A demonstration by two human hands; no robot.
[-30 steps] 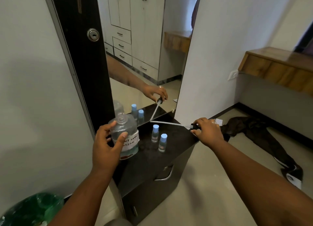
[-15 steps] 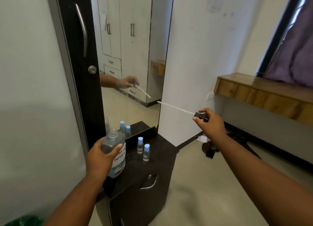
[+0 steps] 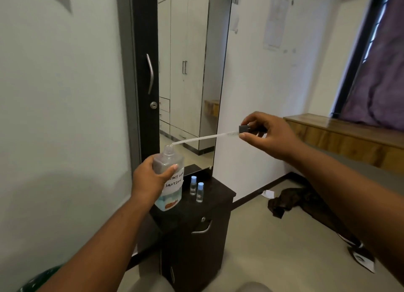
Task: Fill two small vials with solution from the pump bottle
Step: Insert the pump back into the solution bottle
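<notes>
The left hand (image 3: 153, 178) is wrapped around the upper body of the pump bottle (image 3: 169, 178), thumb across the front just above its handwritten white label, and holds it upright with its open neck uncovered; the base appears to hang just above the near left corner of the cabinet top (image 3: 209, 204), though contact there is hard to judge from this angle. The bottle is clear, with pale liquid filling only its lower part. The right hand (image 3: 269, 136) is raised well to the right of the bottle and pinches the dark pump head (image 3: 244, 129) between thumb and fingertips, the other fingers curled behind it. From that head the long white dip tube (image 3: 205, 137) slants down and to the left, its free tip right at the rim of the bottle's neck, not clearly inside it. Two small vials with light blue caps stand upright on the dark cabinet top towards its back edge, just right of the bottle: the rear vial (image 3: 193, 185) and the front vial (image 3: 200, 192) sit close beside one another without touching, both capped. A tall mirror (image 3: 185, 73) in a dark frame rises from the back edge of the cabinet, and a curved metal handle (image 3: 202, 228) shows on the cabinet's front. On the floor to the right lies a crumpled dark cloth (image 3: 290, 201)
</notes>
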